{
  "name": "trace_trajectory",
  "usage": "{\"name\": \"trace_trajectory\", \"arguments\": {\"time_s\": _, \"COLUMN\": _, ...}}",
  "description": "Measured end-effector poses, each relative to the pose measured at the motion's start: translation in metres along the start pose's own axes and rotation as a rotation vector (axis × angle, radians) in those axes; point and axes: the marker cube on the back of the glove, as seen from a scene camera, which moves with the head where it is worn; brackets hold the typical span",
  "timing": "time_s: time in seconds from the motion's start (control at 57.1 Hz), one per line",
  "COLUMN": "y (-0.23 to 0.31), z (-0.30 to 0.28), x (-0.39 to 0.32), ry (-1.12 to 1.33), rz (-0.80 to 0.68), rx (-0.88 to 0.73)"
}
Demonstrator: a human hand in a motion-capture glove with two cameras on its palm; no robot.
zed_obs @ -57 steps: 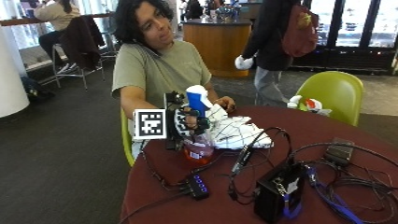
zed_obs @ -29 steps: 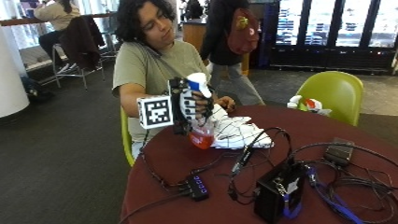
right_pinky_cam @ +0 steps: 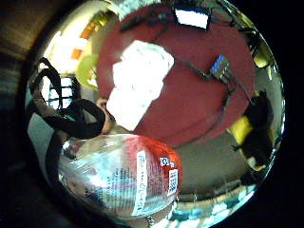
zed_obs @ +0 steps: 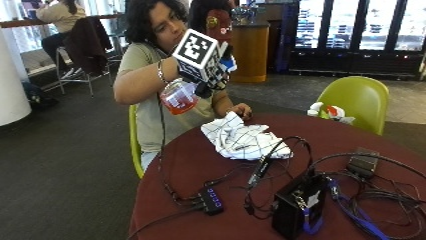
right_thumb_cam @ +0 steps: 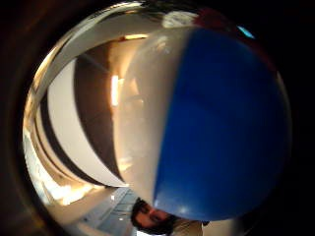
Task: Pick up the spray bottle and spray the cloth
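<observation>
Round red table (zed_obs: 200,170), cloth (zed_obs: 243,140) on it, gloved hand (zed_obs: 212,75) gripping spray bottle (zed_obs: 178,96) above.

One spray bottle (zed_obs: 178,96) up in the air, one checked cloth (zed_obs: 243,138) on the tabletop (zed_obs: 200,165), two green chairs (zed_obs: 356,100), one USB hub (zed_obs: 212,201), possibly two black boxes (zed_obs: 299,202).

Round dark-red table (zed_obs: 200,165) in foreground. Black box (zed_obs: 297,205) with blue strap near right edge, tangled black cables (zed_obs: 373,195) around it. Small USB hub (zed_obs: 213,200) with blue lights near front left, cable trailing off edge. Lime-green chair (zed_obs: 356,100) far right, small toy (zed_obs: 329,111) on table before it. Wooden counter (zed_obs: 249,47) far behind. Dark glass-front coolers (zed_obs: 359,35) far right.
</observation>
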Motion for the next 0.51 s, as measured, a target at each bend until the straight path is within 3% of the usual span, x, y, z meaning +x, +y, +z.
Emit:
{"name": "trace_trajectory", "arguments": {"time_s": 0.263, "y": -0.046, "z": 0.036, "x": 0.013, "ry": 0.309, "rz": 0.308, "rx": -0.334}}
{"name": "trace_trajectory", "arguments": {"time_s": 0.508, "y": -0.080, "z": 0.079, "x": 0.047, "ry": 0.428, "rz": 0.510, "rx": -0.492}}
